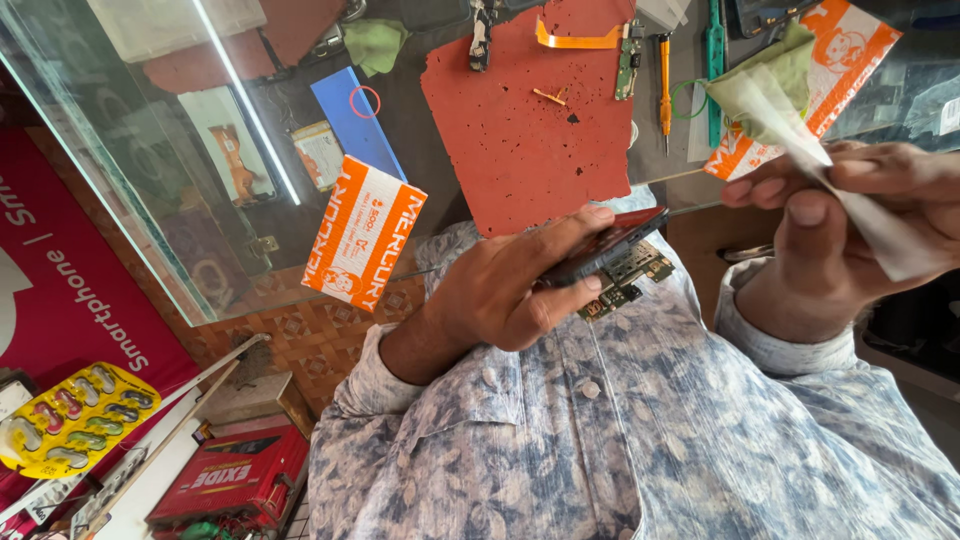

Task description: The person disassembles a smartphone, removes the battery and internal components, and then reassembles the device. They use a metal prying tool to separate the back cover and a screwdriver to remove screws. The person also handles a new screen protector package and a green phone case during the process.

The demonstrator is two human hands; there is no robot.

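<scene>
close to the patterned shirt (640, 440), the person's left hand (510, 290) grips a dismantled smartphone (605, 248), fingers (575, 225) curled over its dark red edge and thumb pressed under it; a bare circuit board (630, 278) hangs out beneath. the phone is held in the air above the lap, just short of the desk's near edge. the right hand (850, 230) has its fingers pinched together on a white wipe (880, 225), held near the phone but apart from it. this looks like a cleaning step in a repair; bringing the wipe onto the phone would call for a steady left grip and light pressure near the exposed board. farther off, on the glass desk (150, 170), lie a red work mat (525, 120), an orange-and-white packet (362, 232), a blue card (355, 120), an orange-handled screwdriver (664, 80) and a green tool (714, 50) towards the far edge.
</scene>
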